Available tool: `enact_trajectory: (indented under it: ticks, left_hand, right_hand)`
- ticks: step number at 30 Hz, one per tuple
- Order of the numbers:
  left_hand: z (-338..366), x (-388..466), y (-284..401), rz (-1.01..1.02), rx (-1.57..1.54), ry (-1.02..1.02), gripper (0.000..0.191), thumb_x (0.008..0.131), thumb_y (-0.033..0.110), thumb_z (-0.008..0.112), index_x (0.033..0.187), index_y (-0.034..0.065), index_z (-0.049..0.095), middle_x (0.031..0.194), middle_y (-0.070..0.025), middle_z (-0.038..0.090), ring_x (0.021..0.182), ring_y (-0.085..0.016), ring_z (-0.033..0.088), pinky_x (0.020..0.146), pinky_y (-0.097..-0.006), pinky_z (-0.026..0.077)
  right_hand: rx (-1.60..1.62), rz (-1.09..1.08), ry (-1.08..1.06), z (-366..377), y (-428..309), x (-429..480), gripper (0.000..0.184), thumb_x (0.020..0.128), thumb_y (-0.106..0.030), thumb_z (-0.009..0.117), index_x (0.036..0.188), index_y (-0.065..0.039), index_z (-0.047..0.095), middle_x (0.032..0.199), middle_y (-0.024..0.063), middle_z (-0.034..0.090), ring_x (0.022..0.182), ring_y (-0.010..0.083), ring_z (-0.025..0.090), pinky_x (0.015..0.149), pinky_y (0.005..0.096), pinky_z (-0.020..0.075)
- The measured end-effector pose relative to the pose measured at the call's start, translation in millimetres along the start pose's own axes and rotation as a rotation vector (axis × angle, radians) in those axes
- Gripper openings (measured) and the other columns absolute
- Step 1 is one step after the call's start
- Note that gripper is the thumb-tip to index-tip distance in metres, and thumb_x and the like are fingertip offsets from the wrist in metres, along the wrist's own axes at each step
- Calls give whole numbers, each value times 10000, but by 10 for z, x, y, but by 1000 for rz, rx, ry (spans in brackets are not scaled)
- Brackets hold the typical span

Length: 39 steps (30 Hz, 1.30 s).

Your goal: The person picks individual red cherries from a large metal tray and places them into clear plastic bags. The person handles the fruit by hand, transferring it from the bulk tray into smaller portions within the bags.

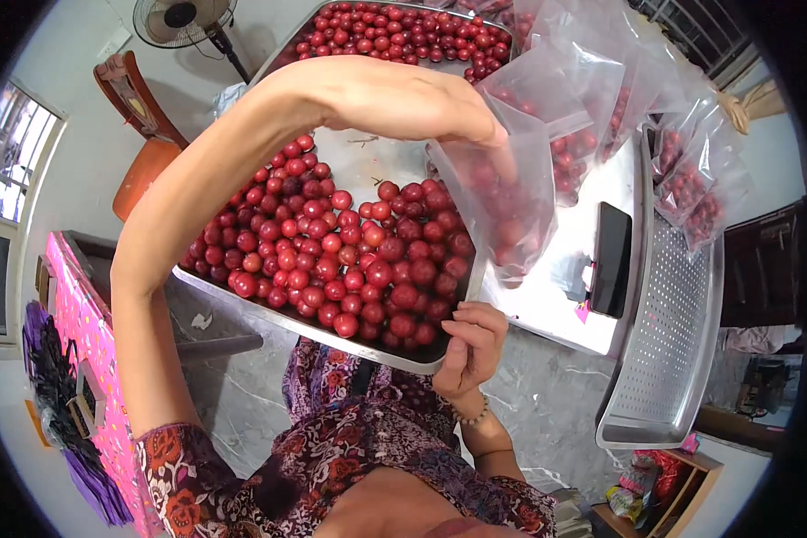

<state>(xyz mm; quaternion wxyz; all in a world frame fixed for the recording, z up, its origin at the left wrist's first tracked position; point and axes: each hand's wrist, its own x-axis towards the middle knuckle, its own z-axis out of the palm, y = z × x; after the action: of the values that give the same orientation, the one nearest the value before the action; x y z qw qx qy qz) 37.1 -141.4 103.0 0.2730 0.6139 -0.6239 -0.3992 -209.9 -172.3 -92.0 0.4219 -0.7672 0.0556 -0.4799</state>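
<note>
My left hand (437,107) reaches across the metal tray (302,334), its fingers inside a clear plastic bag (534,195). Red round fruits, probably plums, show through the bag's film. Behind the plastic the fingertips are blurred, so whether they grip a fruit is hidden. My right hand (474,343) is curled over the tray's near right corner, fingertips and thumb at the rim. Many loose red fruits (350,269) fill the near part of the tray, and bare metal with a few stems shows farther back.
Several filled plastic bags (568,158) stand at the back right. A black phone (612,259) lies on the white tabletop (545,299). Right of it is a perforated metal tray (672,323) with bagged fruit (703,195) at its far end. Another fruit tray (390,30) sits behind; a wooden chair (144,168) stands left.
</note>
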Motion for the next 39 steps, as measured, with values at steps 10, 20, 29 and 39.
enact_trajectory:
  ticks: [10, 20, 29, 39]
  left_hand:
    - [18, 69, -100, 143, -68, -67, 365, 982, 258, 441, 1156, 5, 639, 1148, -89, 638, 1052, -169, 568, 980, -308, 400]
    - [25, -1169, -312, 65, -18, 401, 250, 947, 108, 539, 1144, -25, 618, 1092, -83, 643, 1032, -134, 587, 923, -279, 468]
    - [347, -2252, -692, -264, -1, 504, 213, 896, 39, 567, 1092, -15, 632, 1017, -57, 654, 893, -96, 586, 825, -249, 482]
    - [778, -2429, -939, -538, 164, 677, 253, 784, 132, 743, 1004, 47, 650, 944, -13, 609, 774, -86, 555, 658, -244, 446]
  right_hand:
    - [-58, 25, 26, 52, -43, -19, 149, 824, -84, 478, 885, -36, 605, 930, 126, 550, 891, 290, 555, 842, 413, 451]
    - [-77, 44, 53, 73, -30, -54, 154, 824, -106, 462, 875, -33, 588, 938, 120, 528, 914, 283, 536, 868, 419, 434]
    - [-99, 67, 39, 31, 5, -91, 148, 841, -120, 443, 880, -36, 558, 948, 114, 504, 939, 286, 526, 879, 431, 429]
    - [-111, 71, 33, 34, -21, -69, 159, 842, -120, 436, 873, -23, 559, 949, 121, 498, 949, 292, 527, 876, 442, 429]
